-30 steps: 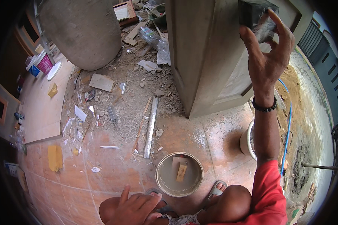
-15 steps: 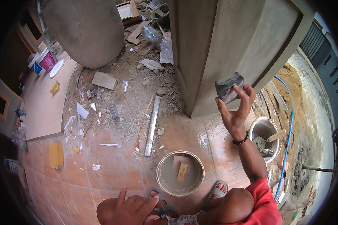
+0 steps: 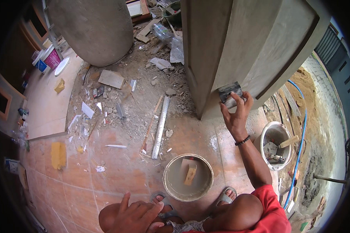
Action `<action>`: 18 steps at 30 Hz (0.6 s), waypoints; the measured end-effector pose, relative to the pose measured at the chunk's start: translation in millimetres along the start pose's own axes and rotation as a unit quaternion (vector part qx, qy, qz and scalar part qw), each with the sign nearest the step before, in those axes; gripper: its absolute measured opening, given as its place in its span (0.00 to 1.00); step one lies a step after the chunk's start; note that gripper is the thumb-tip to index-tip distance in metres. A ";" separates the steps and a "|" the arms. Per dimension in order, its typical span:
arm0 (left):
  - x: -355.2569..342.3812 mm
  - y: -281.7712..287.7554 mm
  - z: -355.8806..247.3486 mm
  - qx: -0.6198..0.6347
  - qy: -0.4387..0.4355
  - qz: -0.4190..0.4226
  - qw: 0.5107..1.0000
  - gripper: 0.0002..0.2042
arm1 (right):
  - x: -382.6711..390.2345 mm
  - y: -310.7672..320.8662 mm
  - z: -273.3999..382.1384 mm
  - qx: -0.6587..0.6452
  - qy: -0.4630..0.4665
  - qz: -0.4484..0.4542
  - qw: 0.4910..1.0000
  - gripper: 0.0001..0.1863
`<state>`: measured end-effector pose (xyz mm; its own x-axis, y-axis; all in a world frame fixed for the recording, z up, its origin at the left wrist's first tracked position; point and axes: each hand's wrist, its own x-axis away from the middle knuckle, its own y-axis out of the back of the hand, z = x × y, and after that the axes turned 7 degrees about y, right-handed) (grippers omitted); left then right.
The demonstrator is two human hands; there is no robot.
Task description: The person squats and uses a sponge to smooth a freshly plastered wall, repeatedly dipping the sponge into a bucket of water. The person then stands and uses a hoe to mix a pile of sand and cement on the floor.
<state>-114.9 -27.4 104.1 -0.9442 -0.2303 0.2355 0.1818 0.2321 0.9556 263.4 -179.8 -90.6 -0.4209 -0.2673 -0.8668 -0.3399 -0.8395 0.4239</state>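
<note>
Right of centre, the right hand (image 3: 237,117) is now lower — fingers pinch the dark block (image 3: 226,92), seemingly against the pillar (image 3: 243,50); work likely shifts low. Left hand (image 3: 135,217): fingers loosely spread.

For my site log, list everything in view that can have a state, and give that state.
Right hand, pinching the dark block
Dark block, held up to the gray pillar, seemingly touching it
Left hand, resting on the left knee, nothing visible in it
Round bucket, uncovered, with murky gray liquid inside
Wooden-handled tool, lying in that bucket
White bucket, uncovered, a wooden handle sticking out
Metal strip, lying flat
</note>
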 end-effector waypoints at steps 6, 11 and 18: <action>-0.5 -2.7 -0.5 -0.004 0.006 -0.005 1.000 0.24 | -115.6 38.1 51.8 -0.001 0.108 -0.129 0.986 0.34; -8.1 0.3 -3.1 -0.011 -0.015 0.002 1.000 0.24 | -136.1 3.4 50.6 -0.008 0.111 -0.157 0.981 0.35; -3.2 1.5 -4.3 -0.003 0.021 0.055 0.998 0.24 | 9.4 7.0 -1.4 0.002 -0.035 0.013 0.999 0.32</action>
<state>-110.5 -30.3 105.6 -0.9062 -0.2423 0.3465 0.2859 0.2528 0.9243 258.2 -188.8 -96.2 -0.4870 -0.2562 -0.8350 -0.3308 -0.8307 0.4478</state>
